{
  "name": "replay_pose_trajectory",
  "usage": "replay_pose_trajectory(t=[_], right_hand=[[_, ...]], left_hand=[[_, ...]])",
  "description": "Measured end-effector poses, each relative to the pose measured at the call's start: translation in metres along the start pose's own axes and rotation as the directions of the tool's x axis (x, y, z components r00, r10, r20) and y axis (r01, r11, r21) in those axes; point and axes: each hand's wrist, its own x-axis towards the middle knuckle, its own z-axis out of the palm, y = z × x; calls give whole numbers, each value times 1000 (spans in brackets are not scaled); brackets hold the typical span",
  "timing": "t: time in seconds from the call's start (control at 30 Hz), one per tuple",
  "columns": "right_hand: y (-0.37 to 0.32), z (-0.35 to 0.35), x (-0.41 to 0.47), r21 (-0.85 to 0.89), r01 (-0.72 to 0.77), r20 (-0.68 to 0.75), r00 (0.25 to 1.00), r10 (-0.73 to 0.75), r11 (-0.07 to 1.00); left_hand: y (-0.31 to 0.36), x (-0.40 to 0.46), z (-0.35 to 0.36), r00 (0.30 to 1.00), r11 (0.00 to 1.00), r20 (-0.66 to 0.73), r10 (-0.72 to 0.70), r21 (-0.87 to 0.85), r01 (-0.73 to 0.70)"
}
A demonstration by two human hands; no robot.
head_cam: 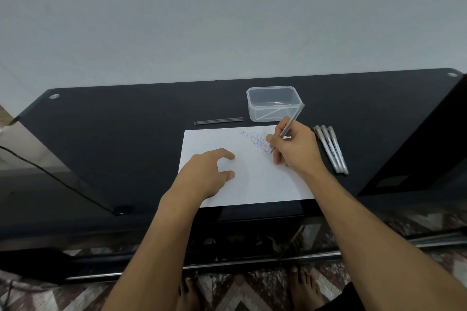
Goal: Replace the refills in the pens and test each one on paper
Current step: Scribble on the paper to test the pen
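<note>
A white sheet of paper [252,184] lies on the black table [126,134], with several lines of blue writing near its top right corner. My right hand [293,146] grips a clear pen [290,126] in a writing hold, its tip touching the paper just below the writing. My left hand [209,174] rests flat on the left part of the sheet, fingers spread. Three white capped pens [331,149] lie side by side right of the paper. Three thin dark refills [218,120] lie together just beyond the paper's top edge.
A clear plastic box [274,103] stands open behind the paper, close to the pen's upper end. The table's front edge runs just below the sheet. A dark cable [50,174] hangs at the left. My bare feet show on the patterned floor below.
</note>
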Motion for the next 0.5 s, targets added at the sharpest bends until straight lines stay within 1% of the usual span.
replay_pose_trajectory(t=[0.27, 0.37, 0.5], right_hand=[[-2, 2, -1, -53, 19, 20, 1000, -18, 998], [-2, 1, -1, -98, 36, 9, 999, -35, 995], [-2, 3, 0, -95, 28, 28, 999, -26, 995]], left_hand=[[1, -2, -1, 1000, 1000, -4, 1, -2, -1], [1, -2, 0, 1000, 1000, -5, 2, 0, -2], [1, -1, -1, 1000, 1000, -9, 3, -1, -3]])
